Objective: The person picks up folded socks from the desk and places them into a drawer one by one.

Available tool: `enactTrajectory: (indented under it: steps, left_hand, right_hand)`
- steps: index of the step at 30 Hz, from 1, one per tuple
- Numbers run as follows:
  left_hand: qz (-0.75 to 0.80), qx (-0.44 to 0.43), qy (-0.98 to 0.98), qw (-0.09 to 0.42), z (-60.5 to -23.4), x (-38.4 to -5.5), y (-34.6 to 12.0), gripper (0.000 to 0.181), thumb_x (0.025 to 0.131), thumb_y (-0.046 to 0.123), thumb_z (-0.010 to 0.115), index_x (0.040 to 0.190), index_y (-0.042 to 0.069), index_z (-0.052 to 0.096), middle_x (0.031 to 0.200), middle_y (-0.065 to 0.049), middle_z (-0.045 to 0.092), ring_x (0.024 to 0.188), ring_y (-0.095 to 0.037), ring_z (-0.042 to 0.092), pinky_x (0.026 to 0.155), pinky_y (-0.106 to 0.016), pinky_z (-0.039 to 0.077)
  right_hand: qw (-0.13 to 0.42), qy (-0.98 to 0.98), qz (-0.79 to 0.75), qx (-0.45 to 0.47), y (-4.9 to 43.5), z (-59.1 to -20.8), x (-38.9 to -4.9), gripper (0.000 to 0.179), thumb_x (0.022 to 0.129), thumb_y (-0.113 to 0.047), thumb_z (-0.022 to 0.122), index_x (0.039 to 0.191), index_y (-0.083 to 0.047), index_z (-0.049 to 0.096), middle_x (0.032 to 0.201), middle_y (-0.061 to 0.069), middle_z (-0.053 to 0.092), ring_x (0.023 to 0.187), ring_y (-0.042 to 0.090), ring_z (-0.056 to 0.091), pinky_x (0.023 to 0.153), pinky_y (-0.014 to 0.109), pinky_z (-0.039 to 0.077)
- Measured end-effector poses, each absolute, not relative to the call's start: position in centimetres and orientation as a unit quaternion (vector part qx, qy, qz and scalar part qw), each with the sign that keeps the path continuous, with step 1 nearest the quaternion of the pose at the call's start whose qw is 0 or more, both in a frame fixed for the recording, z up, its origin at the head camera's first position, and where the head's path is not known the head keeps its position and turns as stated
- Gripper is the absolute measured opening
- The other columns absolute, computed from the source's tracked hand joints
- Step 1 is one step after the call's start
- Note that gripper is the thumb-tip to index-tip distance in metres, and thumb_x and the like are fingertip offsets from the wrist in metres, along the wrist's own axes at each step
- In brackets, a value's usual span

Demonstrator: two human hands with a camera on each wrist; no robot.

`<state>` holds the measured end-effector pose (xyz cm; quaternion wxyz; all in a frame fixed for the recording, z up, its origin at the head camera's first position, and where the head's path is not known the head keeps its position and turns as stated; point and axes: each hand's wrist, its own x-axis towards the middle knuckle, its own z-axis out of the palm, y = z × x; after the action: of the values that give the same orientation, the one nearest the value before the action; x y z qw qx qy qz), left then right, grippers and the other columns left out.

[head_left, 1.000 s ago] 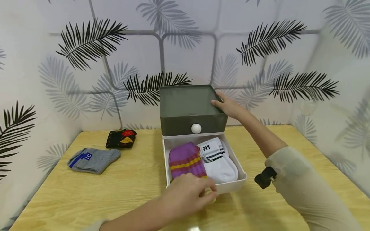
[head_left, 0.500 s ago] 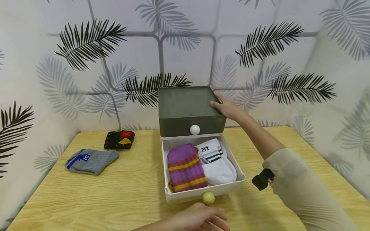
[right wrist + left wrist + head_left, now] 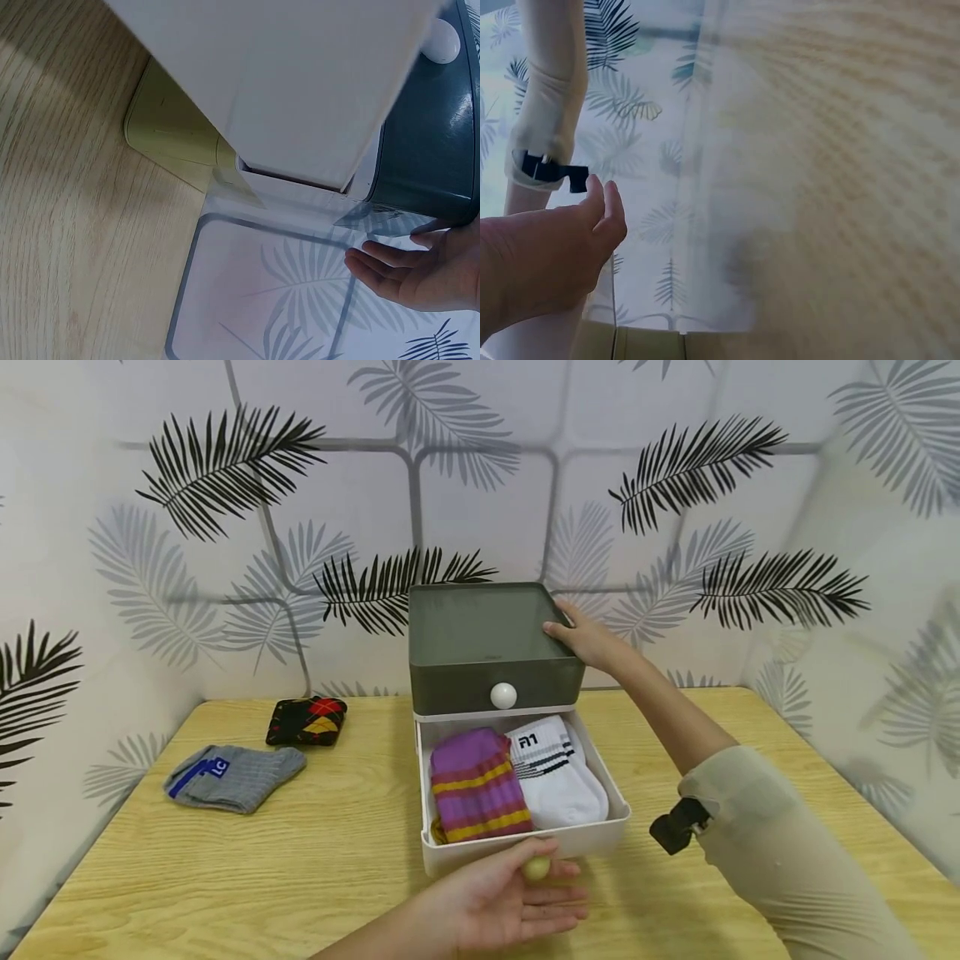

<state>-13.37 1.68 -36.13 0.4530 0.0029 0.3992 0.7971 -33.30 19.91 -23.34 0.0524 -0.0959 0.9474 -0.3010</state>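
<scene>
The left hand, its fingers extended and gripping nothing, is at the yellowish knob on the near side of the pulled-out white drawer; the right hand rests against the right side of the dark cabinet, fingers fairly straight. The purple striped socks lie left inside the drawer, the white socks right beside them; the grey socks and, farther back, the black patterned socks are outside, on the surface to the left; two bundles in, two out, drawer not closed.
</scene>
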Motion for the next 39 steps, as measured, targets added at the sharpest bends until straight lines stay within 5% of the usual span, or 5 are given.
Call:
enactTrajectory:
  steps: [7,17,29,39]
  left_hand:
    - [0.806,0.013,0.397,0.438,-35.7,-14.8,1.3,0.045,0.092,0.036,0.053,0.116,-0.001,0.057,0.120,-0.020,0.055,0.121,-0.036,0.042,0.097,-0.039,0.036]
    - [0.808,0.005,0.387,0.444,-35.6,-15.6,1.5,0.028,0.091,0.035,0.055,0.097,0.009,0.064,0.115,-0.014,0.059,0.118,-0.034,0.046,0.098,-0.039,0.036]
    - [0.822,-0.019,0.391,0.413,-35.5,-19.1,1.4,0.030,0.091,0.032,0.055,0.101,0.005,0.062,0.108,-0.013,0.062,0.117,-0.032,0.047,0.096,-0.036,0.038]
    - [0.835,-0.054,0.395,0.379,-35.2,-22.4,1.4,0.026,0.092,0.029,0.054,0.082,0.009,0.066,0.095,-0.005,0.063,0.093,-0.020,0.058,0.091,-0.032,0.041]
  right_hand:
    - [0.046,0.941,-0.319,-0.105,20.6,-24.4,-34.5,0.073,0.094,-0.054,0.034,0.150,-0.017,0.003,0.148,0.023,0.014,0.133,0.040,0.011,0.104,0.051,0.014]
    - [0.049,0.939,-0.327,-0.097,20.0,-23.5,-33.5,0.065,0.099,-0.037,0.034,0.149,-0.008,0.004,0.147,0.026,0.014,0.132,0.041,0.014,0.105,0.049,0.015]
    - [0.052,0.934,-0.342,-0.095,20.1,-23.9,-33.7,0.065,0.099,-0.036,0.035,0.149,-0.009,0.004,0.148,0.025,0.013,0.132,0.041,0.016,0.103,0.050,0.019]
    - [0.047,0.932,-0.344,-0.099,20.1,-24.0,-33.8,0.064,0.100,-0.035,0.035,0.148,-0.007,0.003,0.148,0.024,0.011,0.133,0.040,0.013,0.105,0.050,0.015]
